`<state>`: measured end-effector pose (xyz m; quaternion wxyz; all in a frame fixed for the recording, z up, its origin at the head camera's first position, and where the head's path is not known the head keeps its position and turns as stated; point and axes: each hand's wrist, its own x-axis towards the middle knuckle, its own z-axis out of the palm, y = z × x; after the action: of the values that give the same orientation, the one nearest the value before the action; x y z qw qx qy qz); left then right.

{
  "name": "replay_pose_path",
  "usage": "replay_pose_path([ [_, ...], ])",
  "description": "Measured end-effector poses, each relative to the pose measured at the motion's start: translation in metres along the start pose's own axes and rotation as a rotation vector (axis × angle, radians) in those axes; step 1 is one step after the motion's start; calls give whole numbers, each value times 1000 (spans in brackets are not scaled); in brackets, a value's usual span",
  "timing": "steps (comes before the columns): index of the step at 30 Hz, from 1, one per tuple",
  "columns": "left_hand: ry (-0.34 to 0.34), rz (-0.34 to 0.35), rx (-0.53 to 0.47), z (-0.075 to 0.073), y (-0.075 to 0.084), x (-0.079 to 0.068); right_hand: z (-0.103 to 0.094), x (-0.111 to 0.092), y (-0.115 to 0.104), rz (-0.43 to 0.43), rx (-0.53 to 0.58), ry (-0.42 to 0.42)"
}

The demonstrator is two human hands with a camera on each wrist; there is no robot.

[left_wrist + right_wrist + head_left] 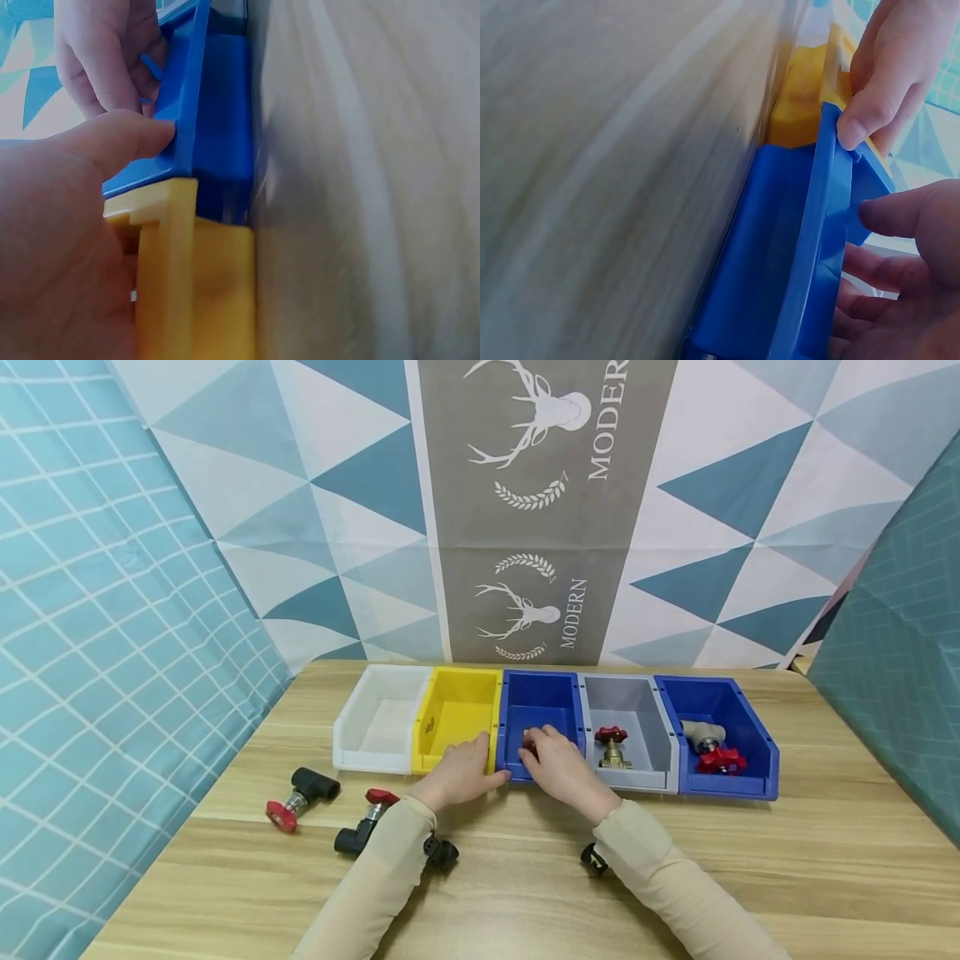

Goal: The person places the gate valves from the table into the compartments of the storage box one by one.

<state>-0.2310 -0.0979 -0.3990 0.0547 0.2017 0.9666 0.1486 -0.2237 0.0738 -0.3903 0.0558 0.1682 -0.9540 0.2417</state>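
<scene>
My left hand (461,772) rests at the front corner where the yellow bin (459,706) meets the middle blue bin (536,687). Its thumb lies straight across the blue bin's front rim, while the other fingers reach into the yellow bin. My right hand (562,768) dips over the front rim of the same blue bin, fingers loosely bent inside. In the right wrist view, a gap shows between that hand's thumb (900,214) and its fingers. The hand hides part of the bin's floor, and no held thing shows.
A white bin (386,689) stands left of the yellow one. To the right, a grey bin (626,693) holds a brass valve (613,752), and another blue bin (697,692) holds a red-handled valve (708,743). Two black valves (313,785) with red handles lie at front left.
</scene>
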Motion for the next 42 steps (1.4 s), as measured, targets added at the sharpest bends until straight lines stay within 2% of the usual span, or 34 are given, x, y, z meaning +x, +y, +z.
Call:
replay_pose_path([
  [5,-40,9,-3,-3,0,-1,1,0,-3,26,24,16],
  [12,-83,3,-31,-11,1,-6,5,1,-11,-45,99,149],
  [15,-85,9,-19,-17,2,-10,8,1,-15,-47,144,169],
  [27,-49,21,12,-43,0,-22,13,2,-25,-41,106,58],
  [38,5,22,24,-51,2,-27,15,4,-24,-45,43,-43],
  [42,69,39,22,-54,4,-31,16,6,-25,-46,50,-63],
])
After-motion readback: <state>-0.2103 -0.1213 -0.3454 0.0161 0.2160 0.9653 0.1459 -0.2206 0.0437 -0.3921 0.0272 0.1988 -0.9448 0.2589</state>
